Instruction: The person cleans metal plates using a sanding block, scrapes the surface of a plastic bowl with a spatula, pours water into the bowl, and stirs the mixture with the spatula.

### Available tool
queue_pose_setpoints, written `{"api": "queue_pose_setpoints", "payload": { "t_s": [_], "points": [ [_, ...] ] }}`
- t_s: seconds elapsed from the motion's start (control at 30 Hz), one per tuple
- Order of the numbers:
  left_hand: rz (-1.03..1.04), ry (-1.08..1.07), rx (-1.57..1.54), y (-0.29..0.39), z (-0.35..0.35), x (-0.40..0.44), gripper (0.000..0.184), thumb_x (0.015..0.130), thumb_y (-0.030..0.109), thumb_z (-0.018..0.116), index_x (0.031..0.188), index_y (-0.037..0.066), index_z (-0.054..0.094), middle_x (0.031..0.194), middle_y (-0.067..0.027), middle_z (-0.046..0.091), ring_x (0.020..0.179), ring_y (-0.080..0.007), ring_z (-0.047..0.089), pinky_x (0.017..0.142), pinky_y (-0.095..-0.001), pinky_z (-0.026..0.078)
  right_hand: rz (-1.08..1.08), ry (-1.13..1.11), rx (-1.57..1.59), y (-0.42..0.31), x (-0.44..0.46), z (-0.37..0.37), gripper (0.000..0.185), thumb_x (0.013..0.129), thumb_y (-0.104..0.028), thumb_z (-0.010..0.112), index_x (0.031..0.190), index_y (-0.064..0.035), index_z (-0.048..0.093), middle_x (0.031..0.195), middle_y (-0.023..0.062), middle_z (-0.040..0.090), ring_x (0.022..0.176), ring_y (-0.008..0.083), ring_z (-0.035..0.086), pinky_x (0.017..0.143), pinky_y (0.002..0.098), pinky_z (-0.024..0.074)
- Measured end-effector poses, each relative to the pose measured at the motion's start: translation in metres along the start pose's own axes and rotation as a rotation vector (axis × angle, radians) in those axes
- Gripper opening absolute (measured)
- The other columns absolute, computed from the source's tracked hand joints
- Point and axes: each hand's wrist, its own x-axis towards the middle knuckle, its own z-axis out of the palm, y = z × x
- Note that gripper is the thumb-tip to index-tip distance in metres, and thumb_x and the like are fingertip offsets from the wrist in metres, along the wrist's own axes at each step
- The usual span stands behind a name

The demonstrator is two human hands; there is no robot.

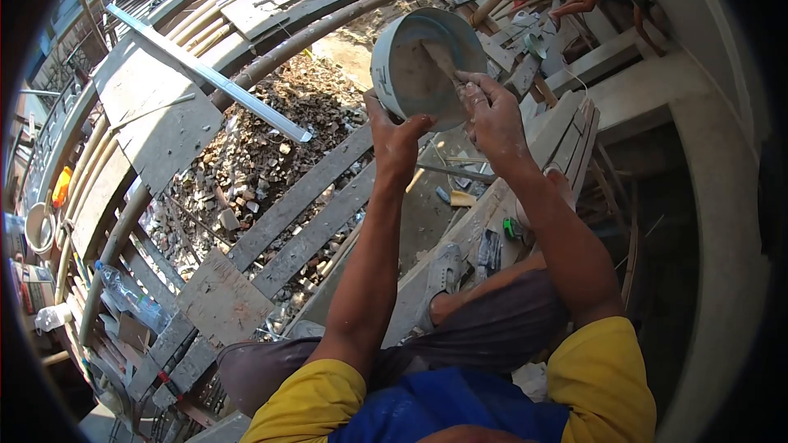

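A round pale bowl [384, 61] is tilted towards me in front of my chest, with greyish-brown material over its inside. My left hand [396, 135] grips its lower left rim, the thumb lying along the edge. My right hand [495, 125], dusted with pale powder, is closed at the right side of the bowl. From its fingers a flat tool like a trowel [439, 57] reaches into the bowl; its handle is hidden in the hand.
Below lie planks [304, 213] over rubble [271, 123]. A metal bar [213, 74] rests across a board [160, 119] at left. Near my foot [446, 275] is a green-and-black tape measure [512, 230]. Another person [611, 0] bends at upper right. A plastic bottle [135, 295] lies left.
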Motion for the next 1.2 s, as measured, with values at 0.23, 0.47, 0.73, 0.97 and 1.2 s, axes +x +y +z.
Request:
{"api": "queue_pose_setpoints", "payload": {
  "t_s": [0.23,0.47,0.73,0.97,1.2],
  "points": [
    [0.003,-0.015,0.108,0.007,0.001,-0.001,0.068,0.063,-0.001,0.069,0.122,0.002,0.034,0.111,-0.0154,0.053,0.100,-0.0241,0.058,0.086,-0.0356,0.052,0.173,-0.073,0.312,-0.018,-0.004,0.000,0.028,0.103,-0.017,0.047,0.124,-0.0051,0.061,0.073,-0.0025,0.050,0.050,0.0042,0.042,0.042,0.0205,0.0336],
    [0.025,-0.046,0.139,0.004,-0.013,0.008,0.067,0.065,0.003,0.067,0.124,0.002,0.035,0.112,-0.0156,0.053,0.104,-0.0245,0.057,0.090,-0.0369,0.049,0.074,-0.011,-0.031,-0.008,0.011,-0.020,0.028,0.099,-0.018,0.057,0.120,-0.0013,0.061,0.081,0.0042,0.059,0.064,0.0115,0.054,0.056,0.0285,0.0454],
    [0.106,0.127,0.331,0.033,-0.024,0.020,0.065,0.071,0.009,0.066,0.131,0.001,0.042,0.113,-0.0153,0.056,0.103,-0.0231,0.058,0.091,-0.0366,0.047,-0.793,0.240,-0.678,0.021,0.021,-0.043,0.028,0.094,-0.022,0.066,0.108,0.0013,0.059,0.081,0.0076,0.060,0.067,0.0195,0.060,0.068,0.0372,0.0502],
    [-0.007,-0.073,0.451,0.059,-0.005,0.011,0.074,0.076,0.035,0.081,0.133,0.001,0.050,0.106,-0.0161,0.066,0.099,-0.0245,0.064,0.087,-0.0350,0.051,-0.152,0.146,-0.086,0.038,0.032,-0.034,0.034,0.094,-0.031,0.066,0.096,0.0022,0.059,0.073,0.0027,0.058,0.064,0.0098,0.054,0.061,0.0299,0.0465],
    [0.163,-0.090,0.188,0.050,0.002,0.013,0.115,0.060,0.047,0.092,0.144,-0.005,0.032,0.134,-0.0323,0.049,0.128,-0.0377,0.049,0.096,-0.0427,0.050,0.117,0.293,0.269,0.041,0.035,-0.037,0.030,0.093,-0.030,0.067,0.089,-0.0017,0.058,0.068,0.0047,0.058,0.050,0.0113,0.051,0.048,0.0282,0.0431]
  ]
}}
